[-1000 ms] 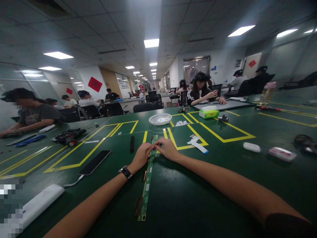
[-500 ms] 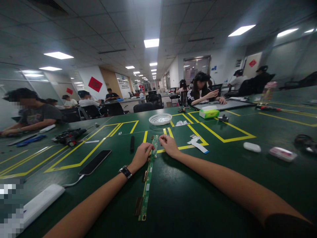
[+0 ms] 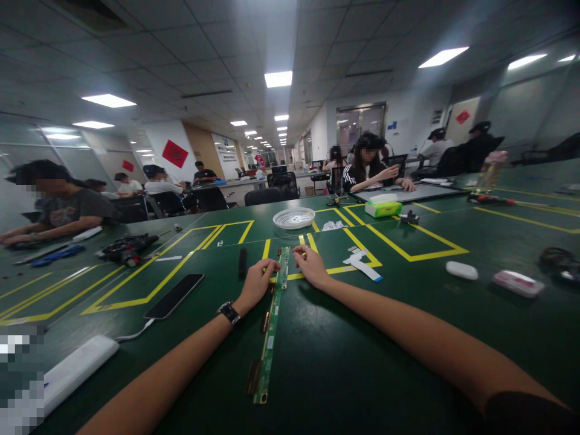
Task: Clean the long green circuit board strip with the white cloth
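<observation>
A long, narrow green circuit board lies lengthwise on the table in front of me, with brown flex tabs along its left edge. My left hand, a dark watch on its wrist, is at the left edge near the board's far end. Its fingers are closed, and what they may hold is hidden. Just right of that far end is my right hand, fingers curled into a pinch. Anything between those fingertips is too small to make out.
Beyond the board stands a white plastic basket. White ribbon cables lie to the right, near a green tissue pack. On the left are a phone, a white power bank and a power tool. Other people sit around the tables.
My left fingertips have shifted slightly left and away from me, uncovering more of the board's far end. My right hand has barely moved; the board lies in the same place.
</observation>
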`<action>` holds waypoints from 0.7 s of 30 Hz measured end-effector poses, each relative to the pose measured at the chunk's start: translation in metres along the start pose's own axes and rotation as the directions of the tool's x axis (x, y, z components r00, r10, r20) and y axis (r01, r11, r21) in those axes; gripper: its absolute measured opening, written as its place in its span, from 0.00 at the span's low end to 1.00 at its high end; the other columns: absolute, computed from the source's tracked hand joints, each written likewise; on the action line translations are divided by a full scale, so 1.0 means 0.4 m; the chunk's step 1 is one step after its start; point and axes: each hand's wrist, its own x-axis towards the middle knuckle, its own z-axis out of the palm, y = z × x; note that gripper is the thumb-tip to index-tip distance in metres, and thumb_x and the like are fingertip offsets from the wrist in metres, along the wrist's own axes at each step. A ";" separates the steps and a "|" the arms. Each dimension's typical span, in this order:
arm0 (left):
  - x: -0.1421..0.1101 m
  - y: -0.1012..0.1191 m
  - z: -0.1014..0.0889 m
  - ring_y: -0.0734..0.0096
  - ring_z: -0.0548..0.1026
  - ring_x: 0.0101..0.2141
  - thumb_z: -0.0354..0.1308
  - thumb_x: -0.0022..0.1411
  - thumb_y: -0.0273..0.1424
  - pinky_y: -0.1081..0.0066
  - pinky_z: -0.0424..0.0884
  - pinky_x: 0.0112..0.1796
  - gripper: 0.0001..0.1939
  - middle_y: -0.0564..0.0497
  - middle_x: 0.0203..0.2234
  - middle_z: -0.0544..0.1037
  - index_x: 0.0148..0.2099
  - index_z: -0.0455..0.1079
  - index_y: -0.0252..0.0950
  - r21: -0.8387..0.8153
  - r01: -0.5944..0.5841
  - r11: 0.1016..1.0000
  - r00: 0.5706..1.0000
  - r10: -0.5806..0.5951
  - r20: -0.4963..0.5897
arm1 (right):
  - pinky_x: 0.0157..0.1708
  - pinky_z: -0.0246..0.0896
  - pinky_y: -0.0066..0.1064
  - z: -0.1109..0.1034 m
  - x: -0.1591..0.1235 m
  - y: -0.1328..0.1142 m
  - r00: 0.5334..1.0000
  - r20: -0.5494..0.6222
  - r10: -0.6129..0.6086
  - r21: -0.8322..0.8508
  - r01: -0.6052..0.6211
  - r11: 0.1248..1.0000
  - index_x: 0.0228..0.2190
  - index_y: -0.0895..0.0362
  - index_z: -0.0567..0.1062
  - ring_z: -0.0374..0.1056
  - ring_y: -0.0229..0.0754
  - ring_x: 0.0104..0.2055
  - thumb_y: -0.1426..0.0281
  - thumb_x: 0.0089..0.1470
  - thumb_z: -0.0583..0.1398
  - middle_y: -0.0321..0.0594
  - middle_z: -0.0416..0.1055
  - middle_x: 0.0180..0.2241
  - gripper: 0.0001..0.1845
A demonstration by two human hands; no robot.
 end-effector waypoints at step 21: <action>0.001 0.006 -0.007 0.61 0.75 0.36 0.48 0.67 0.42 0.67 0.69 0.40 0.21 0.47 0.33 0.79 0.36 0.77 0.35 -0.084 0.059 0.995 0.997 -0.063 -0.041 | 0.29 0.59 0.26 0.003 -0.019 -0.016 0.979 0.162 -0.125 -0.033 0.131 0.991 0.28 0.58 0.79 0.66 0.37 0.26 0.70 0.53 0.61 0.36 0.74 0.24 0.06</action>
